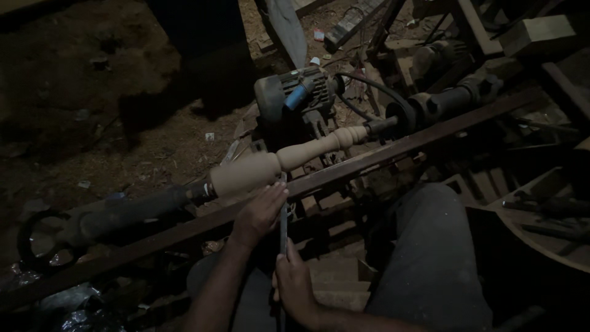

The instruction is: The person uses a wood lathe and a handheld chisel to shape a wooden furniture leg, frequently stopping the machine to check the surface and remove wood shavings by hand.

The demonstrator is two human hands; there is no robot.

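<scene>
- Nearest to us, our right hand [295, 286] grips the lower end of a long metal chisel [283, 227], its fingers wrapped tight around the shaft.
- Our left hand [259, 212] rests higher up, fingers curled over the chisel near its tip and lying against the dark metal rail [381, 154] that runs slantwise across the view.
- We see the chisel's tip meeting the underside of a pale turned wooden spindle [276, 163], just where the thick part narrows.
- We see the spindle mounted lengthwise just beyond the rail, held between a dark shaft [123, 212] at its left end and a dark housing [448, 101] at its right.
- Behind the spindle sits an electric motor [292, 92], with a black belt [375, 89] looping toward the housing.
- Our knee in grey trousers [430, 246] shows at lower right, above sawdust-covered ground [92, 92].
</scene>
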